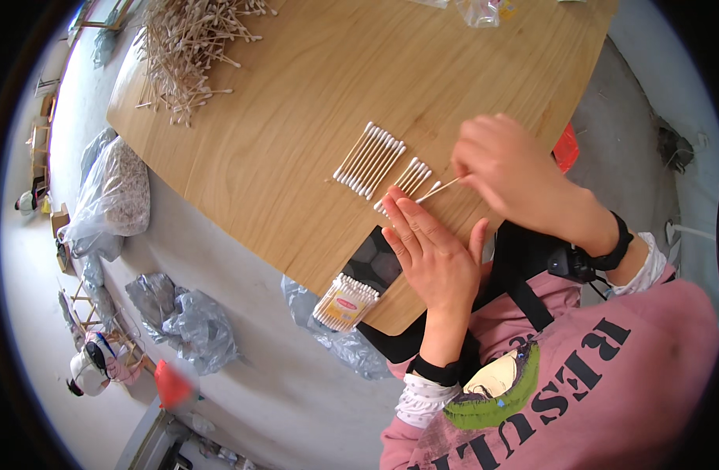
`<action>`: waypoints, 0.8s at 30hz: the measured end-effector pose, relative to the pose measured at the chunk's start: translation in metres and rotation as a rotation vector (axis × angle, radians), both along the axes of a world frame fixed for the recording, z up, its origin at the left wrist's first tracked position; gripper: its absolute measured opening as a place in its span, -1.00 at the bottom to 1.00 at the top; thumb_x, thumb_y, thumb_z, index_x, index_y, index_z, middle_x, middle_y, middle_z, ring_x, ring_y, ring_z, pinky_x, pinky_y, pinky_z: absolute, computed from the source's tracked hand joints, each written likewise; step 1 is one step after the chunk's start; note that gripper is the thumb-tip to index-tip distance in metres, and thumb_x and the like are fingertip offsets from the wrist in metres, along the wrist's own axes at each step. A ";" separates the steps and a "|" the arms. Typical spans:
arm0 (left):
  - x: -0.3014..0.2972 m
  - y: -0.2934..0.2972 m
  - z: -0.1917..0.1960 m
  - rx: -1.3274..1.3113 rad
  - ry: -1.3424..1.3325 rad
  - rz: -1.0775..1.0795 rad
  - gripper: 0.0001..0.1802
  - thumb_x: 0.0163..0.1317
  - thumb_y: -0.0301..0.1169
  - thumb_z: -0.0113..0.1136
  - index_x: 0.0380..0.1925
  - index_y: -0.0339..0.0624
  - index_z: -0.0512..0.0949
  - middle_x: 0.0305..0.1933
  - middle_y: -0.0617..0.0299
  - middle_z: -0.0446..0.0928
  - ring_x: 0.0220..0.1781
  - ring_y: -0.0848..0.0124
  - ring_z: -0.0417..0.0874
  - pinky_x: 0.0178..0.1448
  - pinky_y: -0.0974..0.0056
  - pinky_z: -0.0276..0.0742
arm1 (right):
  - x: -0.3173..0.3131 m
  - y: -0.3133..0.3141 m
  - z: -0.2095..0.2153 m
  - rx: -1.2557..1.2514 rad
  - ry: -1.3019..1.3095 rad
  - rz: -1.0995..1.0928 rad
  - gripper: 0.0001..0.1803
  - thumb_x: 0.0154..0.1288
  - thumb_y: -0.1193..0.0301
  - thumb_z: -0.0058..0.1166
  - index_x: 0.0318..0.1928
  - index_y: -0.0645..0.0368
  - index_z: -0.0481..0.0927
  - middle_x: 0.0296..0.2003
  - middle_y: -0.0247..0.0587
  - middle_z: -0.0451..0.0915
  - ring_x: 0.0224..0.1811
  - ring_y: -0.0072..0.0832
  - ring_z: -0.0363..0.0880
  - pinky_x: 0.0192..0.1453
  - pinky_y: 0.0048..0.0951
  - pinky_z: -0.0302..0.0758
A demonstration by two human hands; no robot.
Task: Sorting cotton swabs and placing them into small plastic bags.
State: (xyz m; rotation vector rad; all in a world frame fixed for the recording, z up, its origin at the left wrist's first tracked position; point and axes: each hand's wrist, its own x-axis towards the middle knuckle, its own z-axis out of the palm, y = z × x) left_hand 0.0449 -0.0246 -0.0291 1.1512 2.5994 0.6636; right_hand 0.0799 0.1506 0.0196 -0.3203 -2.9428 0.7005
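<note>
A row of cotton swabs (369,160) lies side by side on the wooden table (297,117). Just right of it is a smaller row of swabs (413,177), its near ends partly covered by my left hand (437,252). That hand lies open, fingers stretched out, their tips at the smaller row. My right hand (502,163) is closed in a pinch on a single cotton swab (439,190), which slants down to the left toward the smaller row. The right fingers are slightly blurred.
A big loose heap of cotton swabs (191,55) covers the table's far left. At the near edge, a pack of swabs (346,302) with a label sits by a dark hexagon-patterned pad (375,260). Clear plastic bags (117,196) stand on the floor. Another person (93,364) sits at far left.
</note>
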 end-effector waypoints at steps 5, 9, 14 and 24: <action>-0.007 -0.006 0.008 -0.030 -0.033 0.023 0.24 0.27 0.10 0.25 0.49 -0.59 -0.26 0.62 -0.30 -0.17 0.68 -0.12 -0.26 0.65 -0.10 -0.30 | 0.060 0.048 0.037 -0.046 -0.172 -0.315 -0.84 0.10 0.48 0.22 -0.40 0.20 0.48 -0.32 -0.17 0.47 -0.16 -0.19 0.48 0.00 -0.25 0.39; -0.015 -0.009 0.003 0.016 0.080 0.068 0.23 0.28 0.08 0.26 0.51 -0.54 -0.30 0.63 -0.30 -0.25 0.68 -0.14 -0.30 0.64 -0.15 -0.32 | 0.138 0.089 0.039 0.055 -0.272 -0.552 -0.83 0.10 0.53 0.23 -0.37 0.24 0.46 -0.35 -0.19 0.44 -0.24 -0.25 0.45 -0.03 -0.31 0.40; -0.054 -0.002 0.007 0.100 0.061 0.205 0.12 0.33 -0.06 0.26 0.53 -0.47 -0.24 0.63 -0.29 -0.21 0.68 -0.15 -0.26 0.64 -0.15 -0.34 | 0.133 0.090 0.026 0.042 -0.253 -0.625 -0.85 0.16 0.56 0.22 -0.27 0.25 0.52 -0.26 -0.22 0.50 -0.18 -0.33 0.49 0.01 -0.37 0.44; -0.038 0.026 0.012 1.135 -0.552 0.639 -0.25 0.59 -0.08 -0.23 0.55 -0.29 -0.16 0.63 -0.10 -0.09 0.68 0.14 -0.11 0.69 0.04 -0.29 | -0.023 -0.029 -0.049 -1.181 0.591 -0.373 -0.46 0.60 0.12 -0.11 0.31 0.29 0.37 0.33 -0.09 0.40 0.47 -0.38 0.27 0.57 -0.29 0.10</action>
